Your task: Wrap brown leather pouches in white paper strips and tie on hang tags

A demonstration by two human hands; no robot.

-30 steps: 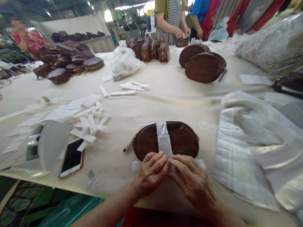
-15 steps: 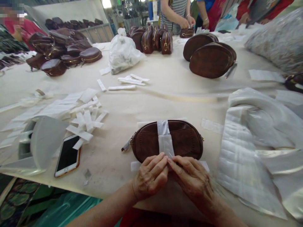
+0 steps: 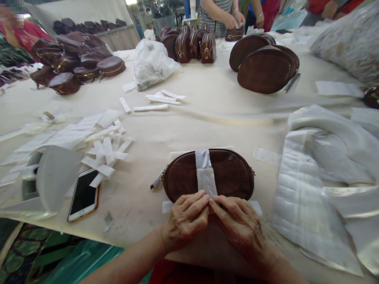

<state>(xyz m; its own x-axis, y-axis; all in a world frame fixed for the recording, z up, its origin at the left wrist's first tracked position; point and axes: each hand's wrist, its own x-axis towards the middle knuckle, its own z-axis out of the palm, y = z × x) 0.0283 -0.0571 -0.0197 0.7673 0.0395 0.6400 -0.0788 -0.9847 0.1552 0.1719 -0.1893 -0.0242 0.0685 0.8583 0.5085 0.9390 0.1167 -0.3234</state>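
Observation:
A dark brown oval zip bag (image 3: 229, 173) lies in front of me, with a pale band of thin plastic wrap (image 3: 205, 179) running across its middle. At the bag's near edge, my left hand (image 3: 187, 215) pinches the lower end of the band, fingertips close together. My right hand (image 3: 238, 219) meets it from the other side, its fingers closed on the same end. The fingertips of both hands nearly touch. The band's underside is hidden. A zip pull tassel (image 3: 158, 179) sticks out at the bag's left end.
Left are a phone (image 3: 84, 195), a tape dispenser (image 3: 49, 181) and white strips (image 3: 108, 152). Plastic sleeves (image 3: 308, 189) lie right. Further back are brown bags (image 3: 266, 71), a white plastic sack (image 3: 152, 59) and a bag pile (image 3: 74, 59). Co-workers stand at the far side.
My hands and the bag hold nearly the same position. The view has tilted slightly downward. At the back, a co-worker's hands have shifted a little over a small bag.

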